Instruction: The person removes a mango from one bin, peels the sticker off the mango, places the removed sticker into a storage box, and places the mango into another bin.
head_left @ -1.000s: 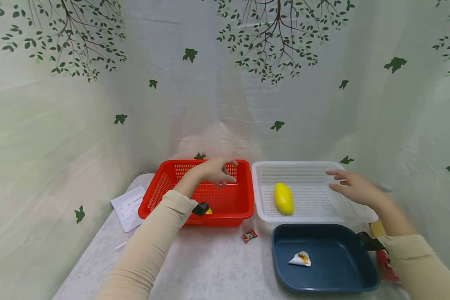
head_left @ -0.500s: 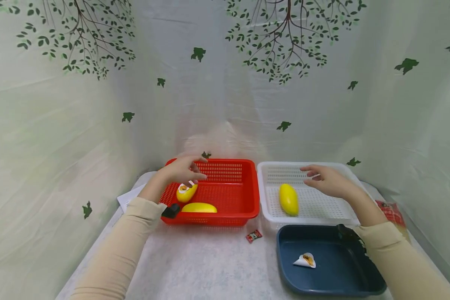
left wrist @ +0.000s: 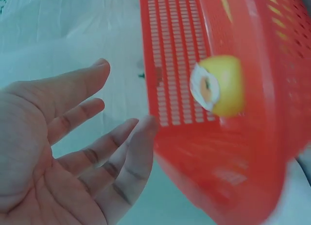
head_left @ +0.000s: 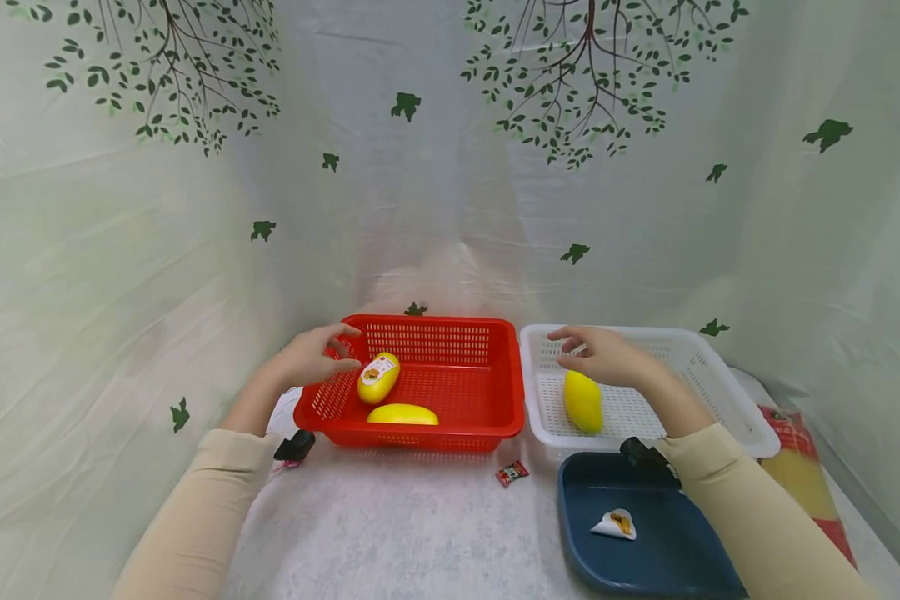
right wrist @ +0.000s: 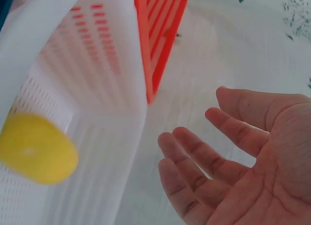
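Note:
My left hand [head_left: 311,357] hovers at the left side of the red basket [head_left: 457,435], fingers relaxed and holding nothing. Inside that basket lie a yellow mango [head_left: 379,378] with a white sticker and a second yellow mango [head_left: 402,414] near the front wall. Above the white basket [head_left: 727,408] my right hand [head_left: 603,354] is held with loose fingers and an unfilled grasp. Just below it, one more yellow mango [head_left: 583,402] rests on the white basket's floor, its top partly covered by the hand. In the left wrist view, the stickered mango [left wrist: 228,86] appears beyond the fingertips.
In front of the white basket stands a dark blue tray [head_left: 581,533] with a peeled white sticker [head_left: 616,524] in it. A small red wrapped candy [head_left: 512,473] lies on the table [head_left: 390,525]. At right is a red and yellow checked packet [head_left: 806,467], partly behind my sleeve.
My left hand has moved left across the red basket, uncovering both mangoes there. My right hand has moved left over the white basket toward its mango. The view has shifted slightly.

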